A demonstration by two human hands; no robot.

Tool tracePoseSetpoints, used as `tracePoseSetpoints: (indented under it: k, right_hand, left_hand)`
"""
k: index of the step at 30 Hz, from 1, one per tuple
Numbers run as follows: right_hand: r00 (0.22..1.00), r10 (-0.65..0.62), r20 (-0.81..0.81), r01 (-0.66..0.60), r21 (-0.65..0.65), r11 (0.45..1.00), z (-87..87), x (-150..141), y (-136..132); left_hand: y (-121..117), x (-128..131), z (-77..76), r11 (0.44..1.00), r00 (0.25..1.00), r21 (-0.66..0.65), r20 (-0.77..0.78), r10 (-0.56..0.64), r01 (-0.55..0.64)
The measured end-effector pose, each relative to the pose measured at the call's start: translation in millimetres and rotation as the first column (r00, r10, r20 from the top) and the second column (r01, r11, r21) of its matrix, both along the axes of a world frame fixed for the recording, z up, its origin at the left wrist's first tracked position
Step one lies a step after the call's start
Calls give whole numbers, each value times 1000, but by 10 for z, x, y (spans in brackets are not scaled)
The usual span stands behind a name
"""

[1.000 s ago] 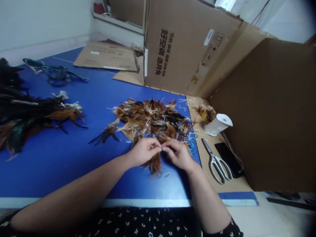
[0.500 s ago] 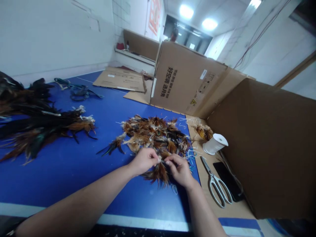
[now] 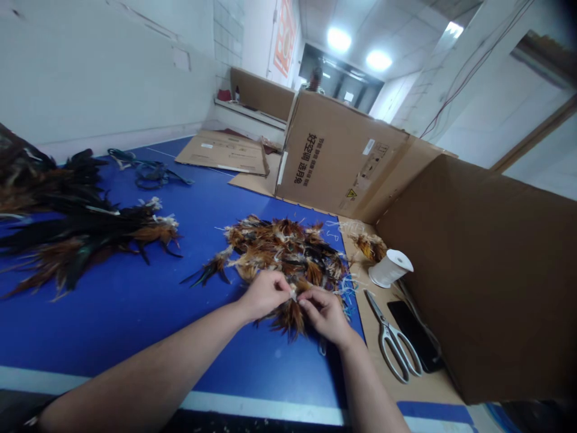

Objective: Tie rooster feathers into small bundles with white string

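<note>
My left hand (image 3: 265, 294) and my right hand (image 3: 325, 314) meet at their fingertips over the near edge of a pile of brown and black feathers (image 3: 282, 248) on the blue table (image 3: 135, 313). Both hands are closed in a pinch on the top of a small bunch of brown feathers (image 3: 288, 316), which fans out below the fingers toward me. The bunch lies against the table between the two hands.
Scissors (image 3: 391, 341), a dark phone (image 3: 408, 326) and a white thread spool (image 3: 389, 267) lie at the right on cardboard. Tall cardboard boxes (image 3: 342, 156) wall the back and right. Long dark feathers (image 3: 67, 231) lie at the left. A person stands far behind the boxes.
The camera has tilted up, so more of the room shows. My hands stay pinched together on the feather bunch, which has turned slightly between the fingers.
</note>
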State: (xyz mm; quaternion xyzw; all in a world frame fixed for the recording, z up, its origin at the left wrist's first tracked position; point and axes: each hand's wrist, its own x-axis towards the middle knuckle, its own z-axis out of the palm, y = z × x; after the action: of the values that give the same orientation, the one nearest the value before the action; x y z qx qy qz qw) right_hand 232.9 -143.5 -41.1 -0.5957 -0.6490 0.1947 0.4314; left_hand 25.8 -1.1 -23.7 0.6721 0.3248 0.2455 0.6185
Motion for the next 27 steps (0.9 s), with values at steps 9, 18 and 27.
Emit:
tracePoseSetpoints:
  k: [9, 18, 27]
  right_hand:
    - [990, 14, -142, -24, -70, 997, -94, -64, 47]
    - [949, -33, -313, -34, -205, 978, -124, -42, 9]
    - [926, -79, -368, 14, -177, 984, 33, -119, -19]
  left_hand:
    - [-96, 9, -74, 971, 993, 215, 33, -111, 101]
    - [-53, -41, -89, 784, 956, 615, 171, -240, 87]
    - [-95, 16, -237, 584, 963, 812, 156, -219, 2]
